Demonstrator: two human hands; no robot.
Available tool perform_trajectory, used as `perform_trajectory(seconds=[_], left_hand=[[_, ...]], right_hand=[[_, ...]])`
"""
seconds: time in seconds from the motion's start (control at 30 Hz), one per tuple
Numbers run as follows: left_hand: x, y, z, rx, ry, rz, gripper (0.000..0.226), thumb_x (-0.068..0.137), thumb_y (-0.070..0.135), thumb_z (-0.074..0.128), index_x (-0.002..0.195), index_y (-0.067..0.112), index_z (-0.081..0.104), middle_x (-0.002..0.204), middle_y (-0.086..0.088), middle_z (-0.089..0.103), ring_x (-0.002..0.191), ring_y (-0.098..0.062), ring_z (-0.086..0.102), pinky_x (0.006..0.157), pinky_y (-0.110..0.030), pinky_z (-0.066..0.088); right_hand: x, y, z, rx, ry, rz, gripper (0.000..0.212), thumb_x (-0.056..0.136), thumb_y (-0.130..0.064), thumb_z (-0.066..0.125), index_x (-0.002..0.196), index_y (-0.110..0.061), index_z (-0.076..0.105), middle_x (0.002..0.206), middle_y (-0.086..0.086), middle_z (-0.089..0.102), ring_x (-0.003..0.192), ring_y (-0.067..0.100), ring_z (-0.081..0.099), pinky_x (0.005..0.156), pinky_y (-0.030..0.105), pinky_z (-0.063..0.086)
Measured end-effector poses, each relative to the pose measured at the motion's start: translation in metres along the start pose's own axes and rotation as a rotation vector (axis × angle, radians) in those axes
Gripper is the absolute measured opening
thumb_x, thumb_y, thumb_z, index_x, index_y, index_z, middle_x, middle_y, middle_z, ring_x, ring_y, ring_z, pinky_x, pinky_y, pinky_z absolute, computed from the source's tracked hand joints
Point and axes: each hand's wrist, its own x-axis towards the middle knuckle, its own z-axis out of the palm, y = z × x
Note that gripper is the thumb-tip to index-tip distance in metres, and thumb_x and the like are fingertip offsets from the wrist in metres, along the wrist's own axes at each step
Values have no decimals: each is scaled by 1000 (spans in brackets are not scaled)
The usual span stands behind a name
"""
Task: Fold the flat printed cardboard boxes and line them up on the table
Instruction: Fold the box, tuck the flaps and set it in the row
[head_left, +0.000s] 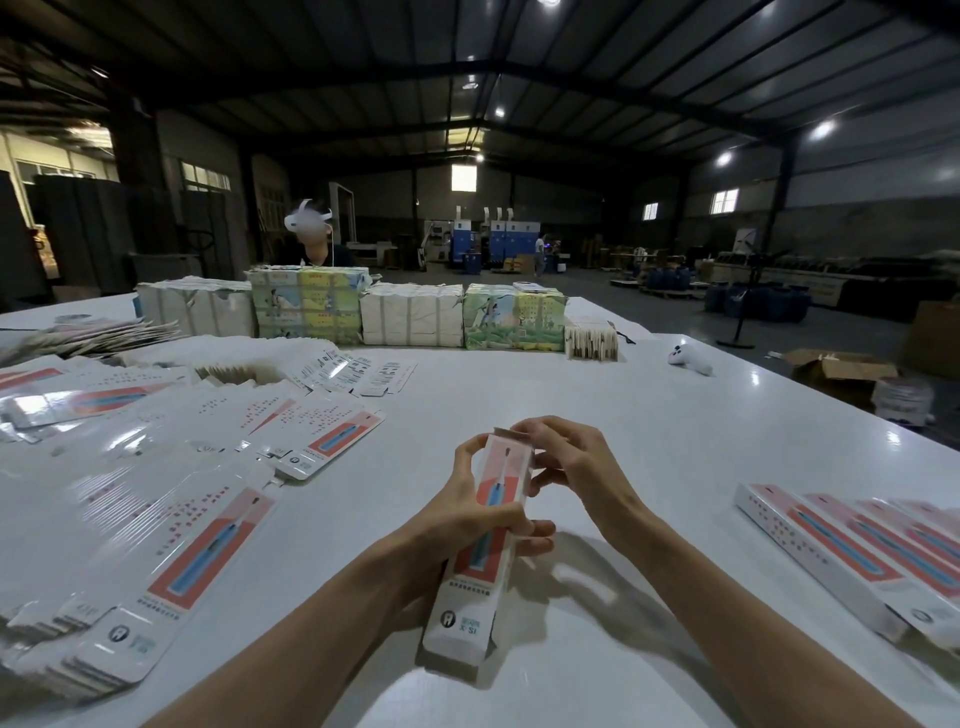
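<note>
The printed toothbrush box (474, 582) sits gripped mid-length inside the curled fingers (525, 530) of the left hand (467, 512), above the tabletop (649, 415), its far-end flap (502, 432) pinched by the bent fingers of the right hand (569, 462) just beyond them.

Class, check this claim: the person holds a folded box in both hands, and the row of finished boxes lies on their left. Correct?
No. The head view shows left hand and right hand holding the folded box, but the row of finished boxes lies on their right.
</note>
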Motion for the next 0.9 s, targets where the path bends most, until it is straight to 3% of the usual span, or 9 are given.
perform_trajectory(seconds=[0.2, 0.37, 0.47, 0.9], left_hand=[[2, 0, 4, 120, 29, 28, 103, 68, 27, 85, 145, 49, 19, 128, -4, 56, 99, -26, 77, 75, -28, 63], [3, -2, 4, 145, 20, 69, 102, 69, 30, 88, 138, 57, 18, 122, 3, 53, 94, -2, 74, 69, -20, 60], [5, -5, 4, 143, 15, 84, 105, 71, 28, 90, 135, 67, 16, 123, 5, 52, 97, 2, 72, 69, -20, 60], [3, -7, 1, 181, -8, 142, 104, 74, 21, 91, 136, 69, 22, 124, 6, 51, 98, -6, 74, 70, -23, 62]], right_hand=[[1, 0, -7, 168, 11, 168, 13, 99, -22, 71, 104, -12, 78, 96, 11, 77, 89, 28, 77, 68, 34, 62], [2, -1, -10, 253, 24, 251, 10, 96, -16, 71, 97, -12, 80, 93, 14, 77, 82, 26, 76, 67, 35, 61], [1, -1, -11, 258, 35, 267, 13, 97, -14, 68, 97, -11, 80, 93, 13, 77, 81, 23, 76, 66, 34, 61], [-3, -5, -8, 222, 85, 297, 17, 99, -9, 65, 99, -8, 82, 96, 13, 79, 86, 29, 79, 64, 33, 62]])
